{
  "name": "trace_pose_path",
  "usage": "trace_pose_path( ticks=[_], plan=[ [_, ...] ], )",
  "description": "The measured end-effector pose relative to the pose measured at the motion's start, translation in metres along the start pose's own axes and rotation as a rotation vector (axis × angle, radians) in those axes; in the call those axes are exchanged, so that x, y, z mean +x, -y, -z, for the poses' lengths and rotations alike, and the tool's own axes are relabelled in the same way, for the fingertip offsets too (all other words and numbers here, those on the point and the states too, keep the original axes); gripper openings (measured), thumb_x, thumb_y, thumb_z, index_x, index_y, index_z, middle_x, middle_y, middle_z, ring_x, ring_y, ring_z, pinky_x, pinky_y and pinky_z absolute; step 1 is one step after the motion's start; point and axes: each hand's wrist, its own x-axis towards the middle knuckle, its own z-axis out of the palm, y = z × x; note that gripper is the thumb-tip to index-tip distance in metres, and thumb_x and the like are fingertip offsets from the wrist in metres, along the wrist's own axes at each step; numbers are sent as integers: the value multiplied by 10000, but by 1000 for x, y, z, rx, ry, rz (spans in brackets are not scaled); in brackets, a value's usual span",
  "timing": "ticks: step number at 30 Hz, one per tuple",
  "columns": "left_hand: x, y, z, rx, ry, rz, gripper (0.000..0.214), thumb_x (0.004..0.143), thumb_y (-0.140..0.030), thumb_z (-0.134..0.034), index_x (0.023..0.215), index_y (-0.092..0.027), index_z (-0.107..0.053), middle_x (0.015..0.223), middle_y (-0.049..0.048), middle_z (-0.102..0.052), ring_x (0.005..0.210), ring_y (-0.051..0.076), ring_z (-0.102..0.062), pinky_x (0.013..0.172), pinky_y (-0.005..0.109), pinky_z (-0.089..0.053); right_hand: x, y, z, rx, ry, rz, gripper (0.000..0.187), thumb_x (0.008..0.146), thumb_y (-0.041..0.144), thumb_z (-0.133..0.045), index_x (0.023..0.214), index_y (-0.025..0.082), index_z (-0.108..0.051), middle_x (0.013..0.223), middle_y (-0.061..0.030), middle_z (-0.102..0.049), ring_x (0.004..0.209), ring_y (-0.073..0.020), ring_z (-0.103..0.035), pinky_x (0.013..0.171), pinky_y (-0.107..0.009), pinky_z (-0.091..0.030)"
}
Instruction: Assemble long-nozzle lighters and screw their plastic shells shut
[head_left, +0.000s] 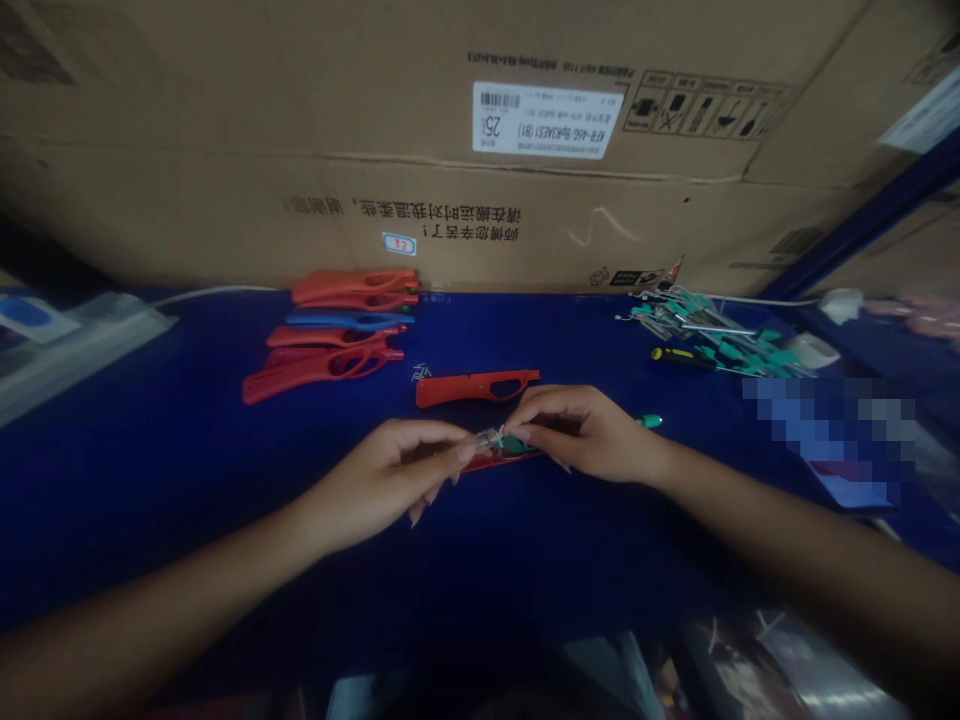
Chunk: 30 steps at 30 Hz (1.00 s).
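Note:
Both hands meet over a red lighter shell half [495,462], its open side partly hidden by fingers. My left hand [397,462] is closed, thumb and finger pinching the clear end of a lighter insert [487,438]. My right hand [592,435] pinches at the middle of that insert, where a small pale bit shows beside a green part [514,444]. What exactly sits between the right fingertips is too small to tell. Just beyond them lies another red shell half [469,388] with a trigger loop. A green tip [649,421] pokes out behind the right hand.
Several red and orange lighter bodies [322,375] and a blue one [337,319] lie at left. Small screws [421,373] are nearby. At right are a pile of green-and-clear inserts [697,320] and a yellow-black screwdriver [675,354]. A cardboard wall [375,120] stands behind.

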Motion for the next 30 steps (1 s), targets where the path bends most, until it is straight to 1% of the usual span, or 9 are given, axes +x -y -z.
trace_pose_path(
  ticks=[5,15,21,26,30],
  plan=[
    [0,0,0,6,-6,0,385,897,-495,-608,988,-135,-710,580,-41,-501,486,96,-495,412,186,-423,-1,0,0,10,-1,-14,170,956,293,-622,989,156,-717,868,-29,-628,602,-64,-544,478,-185,-414],
    [0,-2,0,4,-5,0,373,905,-479,-610,985,-129,-709,569,-44,-498,474,92,-488,411,185,-414,0,0,0,6,3,-6,144,953,243,-611,992,153,-716,873,-29,-629,619,-68,-554,497,-193,-429],
    [0,-1,0,10,0,-11,377,914,-477,-604,1004,-126,-708,588,-37,-513,483,95,-491,415,191,-415,0,0,0,6,1,-13,154,950,267,-622,991,155,-718,880,-32,-639,614,-69,-554,496,-196,-425],
    [-1,1,0,13,4,-4,399,914,-495,-605,1004,-118,-700,598,-37,-512,479,87,-483,417,184,-413,0,0,-1,2,-3,-10,138,950,251,-622,979,155,-717,878,-29,-647,624,-72,-564,548,-211,-454],
    [-1,0,0,26,-6,-4,404,913,-514,-602,974,-127,-698,611,-36,-517,477,83,-478,414,181,-409,0,1,0,-63,1,2,125,945,210,-619,973,146,-723,888,-42,-667,731,-103,-625,646,-232,-495]
  ],
)
